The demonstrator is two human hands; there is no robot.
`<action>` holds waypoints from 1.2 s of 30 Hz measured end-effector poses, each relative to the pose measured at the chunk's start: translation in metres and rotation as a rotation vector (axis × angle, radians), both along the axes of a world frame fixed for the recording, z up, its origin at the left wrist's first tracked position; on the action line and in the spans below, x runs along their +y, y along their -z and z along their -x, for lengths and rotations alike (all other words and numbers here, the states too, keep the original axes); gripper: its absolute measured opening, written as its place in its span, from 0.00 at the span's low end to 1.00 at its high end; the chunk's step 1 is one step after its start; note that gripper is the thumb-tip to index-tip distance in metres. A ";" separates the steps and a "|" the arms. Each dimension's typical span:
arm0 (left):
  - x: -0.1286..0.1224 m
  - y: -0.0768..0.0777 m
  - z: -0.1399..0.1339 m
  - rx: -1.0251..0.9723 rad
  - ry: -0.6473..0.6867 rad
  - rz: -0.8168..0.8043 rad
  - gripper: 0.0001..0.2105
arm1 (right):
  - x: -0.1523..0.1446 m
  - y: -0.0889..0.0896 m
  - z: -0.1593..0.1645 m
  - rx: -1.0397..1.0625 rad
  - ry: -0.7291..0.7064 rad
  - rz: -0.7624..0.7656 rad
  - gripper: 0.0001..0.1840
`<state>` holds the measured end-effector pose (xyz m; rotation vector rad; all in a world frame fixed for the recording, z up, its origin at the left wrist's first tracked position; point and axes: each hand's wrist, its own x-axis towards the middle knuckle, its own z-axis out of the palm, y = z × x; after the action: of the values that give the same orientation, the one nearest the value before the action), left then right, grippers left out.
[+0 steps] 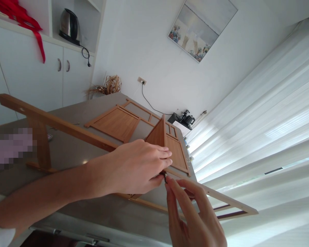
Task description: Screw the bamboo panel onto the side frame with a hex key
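Observation:
My left hand (137,166) grips the wooden frame (74,128) at the joint where an upright wooden panel (157,133) meets a rail. Its fingers lie over the wood, with the thumb below them. My right hand (193,209) is just to the right, thumb and forefinger pinched on a small dark metal fastener (165,176), which looks like a bolt or screw, close against the wood. The hole and the fastener's far end are hidden. The frame extends beyond both hands, with its slatted right end (234,206) past the table edge.
Several flat wooden panels (113,121) lie on the grey table (69,118). A coffee maker (187,118) stands on a white box near the wall. To the left are white cabinets (41,68) with a kettle (70,27) on a shelf. White curtains (273,130) hang on the right.

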<state>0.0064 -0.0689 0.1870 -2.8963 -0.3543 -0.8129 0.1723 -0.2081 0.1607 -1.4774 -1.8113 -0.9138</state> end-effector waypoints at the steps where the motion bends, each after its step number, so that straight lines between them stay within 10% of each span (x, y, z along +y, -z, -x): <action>1: 0.000 0.000 0.000 -0.002 0.001 0.003 0.18 | 0.000 0.001 0.000 -0.003 -0.001 -0.008 0.10; 36: 0.001 0.001 0.000 -0.016 0.005 0.018 0.17 | 0.009 0.028 -0.002 0.047 0.026 -0.186 0.12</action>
<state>0.0064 -0.0684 0.1863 -2.9101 -0.3578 -0.8383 0.1742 -0.1992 0.1328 -1.3968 -1.6294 -1.0223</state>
